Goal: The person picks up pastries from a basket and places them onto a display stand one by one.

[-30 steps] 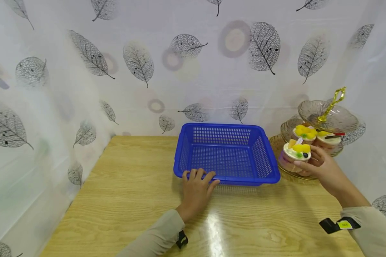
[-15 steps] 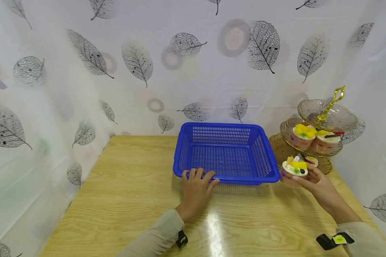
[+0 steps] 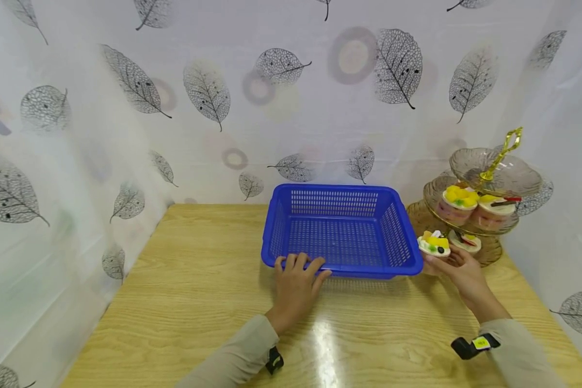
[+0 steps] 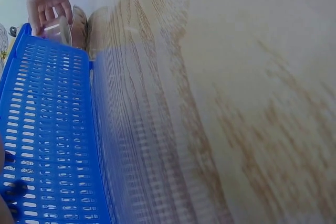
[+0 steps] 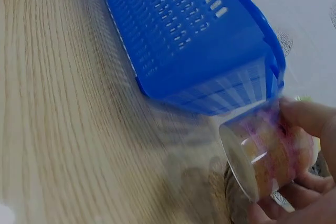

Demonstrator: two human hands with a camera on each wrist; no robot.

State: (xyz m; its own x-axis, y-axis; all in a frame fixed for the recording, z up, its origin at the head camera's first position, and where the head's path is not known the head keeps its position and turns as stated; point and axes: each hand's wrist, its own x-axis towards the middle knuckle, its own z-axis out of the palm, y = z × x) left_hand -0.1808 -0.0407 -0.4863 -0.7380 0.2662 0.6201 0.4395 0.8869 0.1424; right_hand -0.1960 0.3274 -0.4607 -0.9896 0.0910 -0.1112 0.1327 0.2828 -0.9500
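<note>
My right hand (image 3: 469, 280) grips a clear dessert cup (image 3: 434, 246) by its side, thumb on one side and fingers on the other. Cream, yellow fruit pieces and a dark berry top it. In the right wrist view the cup's pink and tan layers (image 5: 275, 150) show, and its base hangs above the table, close beside the basket's outer corner. With fingers hooked over the near rim, my left hand (image 3: 295, 293) holds the blue plastic basket (image 3: 339, 269); nothing lies in it. The left wrist view shows the basket's slotted side (image 4: 50, 114), with the fingers mostly cut off.
Right of the basket stands a tiered stand with a gold handle (image 3: 501, 156). Its middle tier bears two dessert cups (image 3: 456, 207) (image 3: 492, 213); another cup (image 3: 465, 242) sits on the bottom tier. A leaf-print curtain (image 3: 208, 161) hangs behind the wooden table (image 3: 199, 258).
My right hand has carried the dessert cup down and left, away from the stand's tiers to the basket's right corner. The left hand and basket have stayed in place.
</note>
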